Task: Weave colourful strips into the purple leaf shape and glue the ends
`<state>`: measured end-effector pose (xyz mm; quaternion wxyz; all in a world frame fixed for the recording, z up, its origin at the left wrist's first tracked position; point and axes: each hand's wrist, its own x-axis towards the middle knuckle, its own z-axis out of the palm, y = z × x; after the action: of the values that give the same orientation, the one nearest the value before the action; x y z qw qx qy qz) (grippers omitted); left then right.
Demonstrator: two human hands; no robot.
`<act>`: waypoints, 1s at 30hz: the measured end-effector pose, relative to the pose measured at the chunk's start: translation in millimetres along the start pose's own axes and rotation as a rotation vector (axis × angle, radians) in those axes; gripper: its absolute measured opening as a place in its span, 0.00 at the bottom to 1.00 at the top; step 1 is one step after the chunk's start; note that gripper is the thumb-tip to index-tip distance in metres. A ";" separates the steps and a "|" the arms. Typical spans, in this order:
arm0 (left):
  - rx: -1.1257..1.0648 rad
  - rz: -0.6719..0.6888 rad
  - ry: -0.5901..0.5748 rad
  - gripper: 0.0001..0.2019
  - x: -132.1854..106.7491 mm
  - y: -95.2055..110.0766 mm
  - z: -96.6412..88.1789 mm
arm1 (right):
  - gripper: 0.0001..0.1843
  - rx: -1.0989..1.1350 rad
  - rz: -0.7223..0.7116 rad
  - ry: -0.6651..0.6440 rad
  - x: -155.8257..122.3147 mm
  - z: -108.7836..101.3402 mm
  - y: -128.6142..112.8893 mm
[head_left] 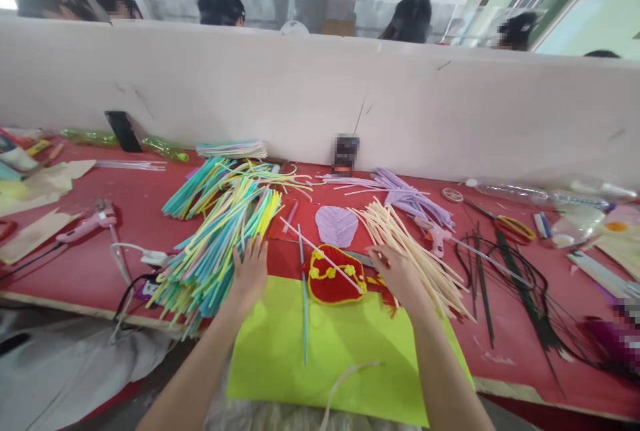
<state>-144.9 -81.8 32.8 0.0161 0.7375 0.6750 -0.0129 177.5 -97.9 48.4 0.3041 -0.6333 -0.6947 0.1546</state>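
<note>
My left hand lies flat with fingers stretched out, its tips on the edge of a big pile of green, blue and yellow strips. My right hand rests palm down with fingers apart at the near end of a bundle of cream strips. Between the hands sits a red padded piece with yellow trim, crossed by a thin white strip, on a lime-green sheet. A single blue strip lies along the sheet. A lilac leaf shape lies just beyond.
Lilac strips, a pink glue gun at left, a second glue gun, yellow-handled scissors and dark wires lie on the red table. A white partition closes the back; other people's heads show behind it.
</note>
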 end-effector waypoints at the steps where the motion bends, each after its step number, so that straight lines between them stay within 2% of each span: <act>1: -0.044 -0.026 -0.003 0.31 -1.7 5.7 -5.3 | 0.17 -0.014 -0.028 -0.019 8.5 -1.7 -5.8; 3: -0.117 -0.018 0.066 0.29 0.3 24.5 -17.9 | 0.16 -0.062 -0.074 -0.051 28.4 -2.3 -16.1; 6: -0.242 0.149 0.272 0.20 18.1 66.3 -29.3 | 0.14 -0.141 -0.147 -0.077 65.0 8.0 -27.7; 8: -0.337 0.277 0.267 0.15 35.8 93.6 -25.1 | 0.13 -0.156 -0.174 -0.123 91.6 21.7 -32.2; 11: -0.364 0.338 0.238 0.12 58.6 117.2 -4.6 | 0.12 -0.211 -0.061 -0.148 130.5 45.0 -32.0; 14: -0.392 0.345 0.217 0.10 70.8 117.8 15.7 | 0.13 -0.248 -0.031 -0.164 164.8 64.2 -27.2; 16: -0.424 0.313 0.203 0.09 74.7 112.6 22.1 | 0.14 -0.262 -0.033 -0.149 184.7 75.4 -26.5; 19: -0.456 0.269 0.196 0.08 77.6 107.8 23.1 | 0.16 -0.275 -0.066 -0.138 211.5 94.4 -34.0; 25: -0.458 0.299 0.196 0.08 79.2 111.0 22.6 | 0.21 -0.379 -0.117 -0.113 260.5 138.3 -59.5; 30: -0.437 0.262 0.219 0.06 82.3 106.6 24.9 | 0.17 -0.394 -0.086 -0.154 286.1 159.3 -60.6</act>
<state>-31.4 -10.4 5.2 0.1034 0.7946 0.5583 0.2149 27.7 198.8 27.3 0.1266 -0.6364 -0.7592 0.0507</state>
